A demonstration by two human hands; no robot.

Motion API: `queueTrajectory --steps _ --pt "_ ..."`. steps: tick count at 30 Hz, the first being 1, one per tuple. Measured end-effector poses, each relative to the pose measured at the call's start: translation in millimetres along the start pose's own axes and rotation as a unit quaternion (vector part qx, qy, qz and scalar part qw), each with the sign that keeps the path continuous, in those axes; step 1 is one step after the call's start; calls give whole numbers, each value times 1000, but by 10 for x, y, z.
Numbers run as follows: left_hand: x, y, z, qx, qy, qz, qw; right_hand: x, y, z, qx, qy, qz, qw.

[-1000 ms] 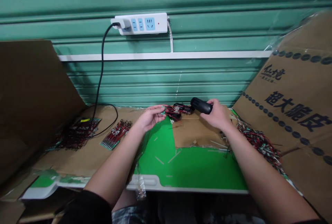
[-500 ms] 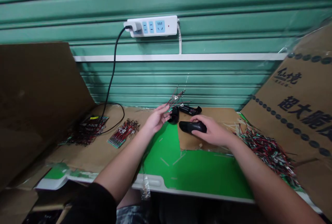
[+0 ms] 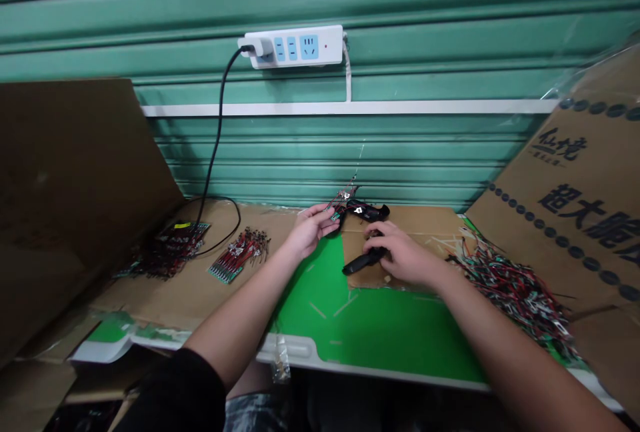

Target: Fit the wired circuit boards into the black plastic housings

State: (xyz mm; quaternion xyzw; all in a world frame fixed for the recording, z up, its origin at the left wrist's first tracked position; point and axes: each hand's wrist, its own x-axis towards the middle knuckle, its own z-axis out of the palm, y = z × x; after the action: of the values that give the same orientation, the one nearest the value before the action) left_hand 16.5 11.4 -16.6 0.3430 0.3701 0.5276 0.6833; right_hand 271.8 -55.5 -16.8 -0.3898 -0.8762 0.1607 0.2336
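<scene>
Between the thumb and fingers of my left hand [image 3: 311, 229] is a small green circuit board [image 3: 335, 217] with red and black wires rising from it. My right hand [image 3: 400, 252] grips a black plastic casing [image 3: 364, 261] over the cardboard sheet, its long end pointing left and its other end partly hidden by my fingers. Just behind my hands lies a second black device [image 3: 369, 211] on the cardboard, with wires reaching over it. Another dark part beside my left fingers is mostly covered.
Wired circuit boards [image 3: 231, 262] lie in a row on the left cardboard, near a darker pile [image 3: 167, 249]. A heap of wired boards [image 3: 515, 295] sits at the right against a cardboard box [image 3: 575, 192]. A black cable [image 3: 216, 139] hangs from the power strip [image 3: 300, 47].
My right hand has turned the black casing, so its long end has dropped lower. My left hand has shifted slightly right with the circuit board, its wires now over the second device.
</scene>
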Motion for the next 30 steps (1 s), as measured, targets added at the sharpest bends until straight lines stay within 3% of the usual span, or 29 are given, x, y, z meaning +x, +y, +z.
queueTrajectory --steps 9,16,18,22,24,30 --pt "-14 -79 47 -28 32 44 998 -24 -108 36 69 -59 -50 995" --pt "-82 -128 104 -15 -25 62 998 -13 -205 -6 172 -94 -62 979" --pt "-119 -159 135 -4 -43 66 997 28 -193 17 230 -62 -40 971" --pt "-203 -240 218 25 -70 84 994 131 -105 121 327 76 95 937" --pt "-241 -283 259 45 -80 95 991 169 -55 182 356 122 131 917" --pt "-283 -356 313 71 -101 93 988 199 -2 273 369 150 150 905"
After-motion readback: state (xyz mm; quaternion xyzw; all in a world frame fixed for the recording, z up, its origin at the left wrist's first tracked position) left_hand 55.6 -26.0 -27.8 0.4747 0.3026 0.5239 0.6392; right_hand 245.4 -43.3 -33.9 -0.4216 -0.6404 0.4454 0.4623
